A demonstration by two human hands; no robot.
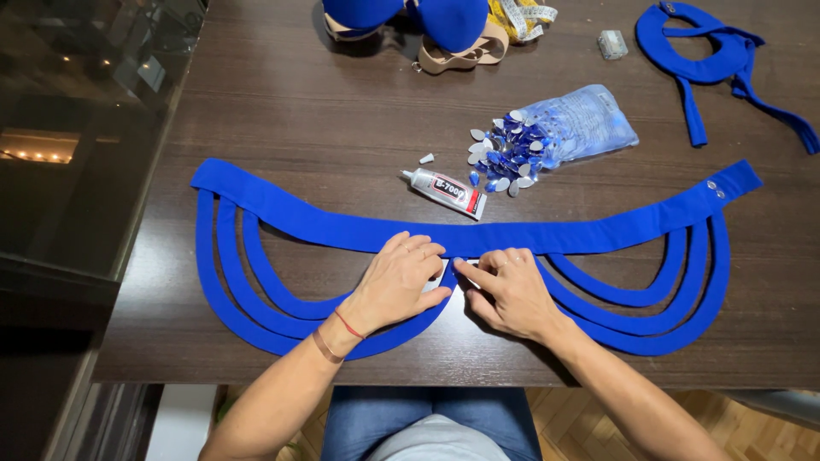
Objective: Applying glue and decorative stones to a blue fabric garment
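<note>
The person sits at a dark wood-grain table [282,102] with a wide blue fabric piece [342,229] spread flat in front of them: one broad band running side to side, with three narrower curved straps looping below it on each half, like two sets of nested crescents meeting at the middle. The cloth looks matte and stretchy, with clean cut edges, and small metal snaps sit at its right end.

Both hands work right at that middle junction. The left hand [395,286] lies flat, fingers spread and pressing the straps down against the table, a red thread and a thin band on its wrist. The right hand [511,290] has its fingers curled, tips pinched at the point where the straps come together; whether something small is held between them I can't tell from here, as the fingers cover the spot.

As for progress, the fabric looks bare so far, with no stones visible anywhere on it. Just beyond the band lies a small glue tube [446,191], white with a dark label, its cap [426,159] off and lying apart. Beside it a clear plastic bag [581,124] spills teardrop-shaped gems [502,154], blue and silver, faceted and shiny. So the decorating seems to be at its start, with nearly all of it left.

Farther back are a padded blue bra piece [444,21] with tan lining, a yellow tape measure [525,15], and another blue strappy piece [709,51] at the right.
</note>
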